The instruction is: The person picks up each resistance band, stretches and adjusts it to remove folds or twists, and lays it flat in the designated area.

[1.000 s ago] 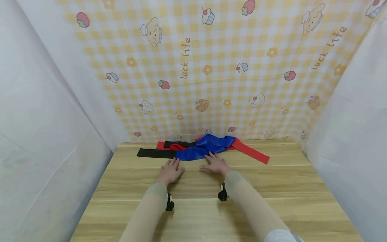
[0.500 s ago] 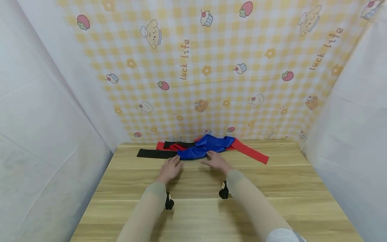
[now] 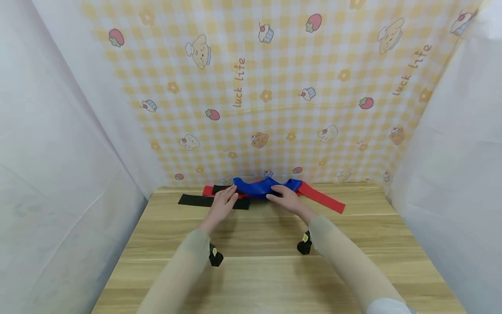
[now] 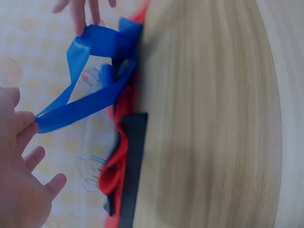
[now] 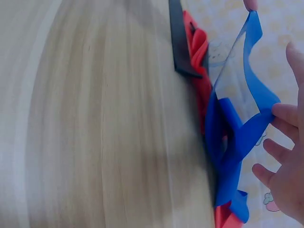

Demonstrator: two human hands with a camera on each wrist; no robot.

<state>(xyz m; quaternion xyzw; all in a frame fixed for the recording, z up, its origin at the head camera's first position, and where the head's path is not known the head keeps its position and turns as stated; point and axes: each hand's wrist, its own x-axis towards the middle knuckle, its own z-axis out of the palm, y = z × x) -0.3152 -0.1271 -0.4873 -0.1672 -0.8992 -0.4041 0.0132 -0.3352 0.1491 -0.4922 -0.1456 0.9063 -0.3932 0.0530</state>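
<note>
A flat, stretchy-looking blue band (image 3: 256, 188) is raised partly off the wooden table in a loose loop. My left hand (image 3: 222, 203) pinches its left end between fingers and thumb, as the left wrist view (image 4: 21, 161) shows. Further right, my right hand (image 3: 288, 199) pinches another fold of it, seen up close in the right wrist view. Under and behind the blue band lies a crumpled red band (image 4: 114, 173), whose straight tail (image 3: 323, 197) runs out to the right. A black band (image 3: 196, 200) lies flat beneath my left hand, its cut end showing to the right.
Behind the bands hangs a yellow checked cloth (image 3: 290, 113) with cartoon prints, close to the table's far edge. White cloth walls (image 3: 66, 152) stand on both sides. The wooden table (image 3: 259, 279) stretches toward me. A small black camera (image 3: 304, 244) sits at each wrist.
Both hands have gone from resting by the blue band's near edge to pinching it. They have lifted its near part up and away, uncovering more of the black band.
</note>
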